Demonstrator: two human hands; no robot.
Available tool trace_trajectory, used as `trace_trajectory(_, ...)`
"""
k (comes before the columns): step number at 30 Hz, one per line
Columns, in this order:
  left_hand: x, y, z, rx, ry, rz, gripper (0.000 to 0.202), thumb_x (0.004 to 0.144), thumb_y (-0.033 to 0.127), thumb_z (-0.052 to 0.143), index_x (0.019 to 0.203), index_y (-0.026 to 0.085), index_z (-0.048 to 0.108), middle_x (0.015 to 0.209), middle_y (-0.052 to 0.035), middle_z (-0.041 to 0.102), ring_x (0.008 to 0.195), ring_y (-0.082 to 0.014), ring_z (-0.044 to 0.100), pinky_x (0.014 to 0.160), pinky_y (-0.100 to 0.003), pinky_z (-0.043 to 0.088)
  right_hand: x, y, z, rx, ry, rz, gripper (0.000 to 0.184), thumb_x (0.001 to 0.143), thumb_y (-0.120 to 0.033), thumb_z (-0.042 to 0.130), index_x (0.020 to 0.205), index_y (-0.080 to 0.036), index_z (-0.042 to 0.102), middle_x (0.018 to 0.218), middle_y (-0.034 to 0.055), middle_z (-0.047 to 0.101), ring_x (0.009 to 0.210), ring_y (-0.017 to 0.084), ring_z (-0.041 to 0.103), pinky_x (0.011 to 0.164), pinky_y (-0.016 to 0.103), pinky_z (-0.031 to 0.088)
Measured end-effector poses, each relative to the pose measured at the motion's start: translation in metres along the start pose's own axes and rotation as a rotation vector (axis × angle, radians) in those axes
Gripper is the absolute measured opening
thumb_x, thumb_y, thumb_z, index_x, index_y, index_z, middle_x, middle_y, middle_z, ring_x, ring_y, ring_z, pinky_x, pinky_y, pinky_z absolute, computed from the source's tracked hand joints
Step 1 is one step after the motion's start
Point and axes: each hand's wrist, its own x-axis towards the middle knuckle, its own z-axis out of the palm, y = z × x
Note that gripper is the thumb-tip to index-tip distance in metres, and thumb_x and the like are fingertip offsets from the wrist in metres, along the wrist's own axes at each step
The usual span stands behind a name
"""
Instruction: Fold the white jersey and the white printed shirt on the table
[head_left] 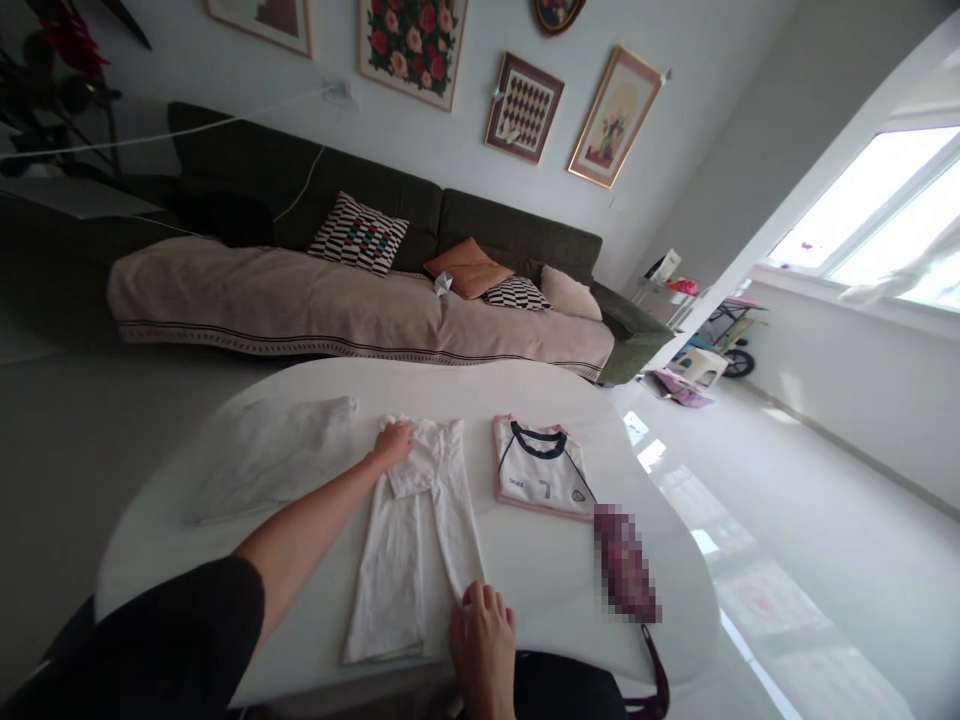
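Observation:
A pair of white trousers lies spread on the white table, waist at the far side and legs toward me. My left hand is closed on the left corner of the waistband. At the near end of the right trouser leg, my right hand has its fingers curled around the hem; part of the hem is hidden under it. Another white garment lies left of the trousers. Over to the right is a folded white shirt with a dark collar, on top of something pink.
The white table has rounded edges. On its right side lies a pixelated dark red item, with a dark curved strap near the edge. Behind the table stands a green sofa with a beige cover and several cushions.

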Motion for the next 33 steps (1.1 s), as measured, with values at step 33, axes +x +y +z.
trace_trajectory(33, -0.037, 0.026, 0.020, 0.132, -0.021, 0.213, 0.050, 0.085, 0.041, 0.050, 0.132, 0.028, 0.042, 0.144, -0.0065, 0.035, 0.133, -0.0269, 0.026, 0.108, -0.049, 0.020, 0.013, 0.003, 0.062, 0.181, -0.045, -0.227, 0.055, 0.080, -0.024, 0.049, 0.134, -0.030, 0.041, 0.137, 0.0028, 0.042, 0.125, 0.028, 0.042, 0.094, 0.046, 0.046)
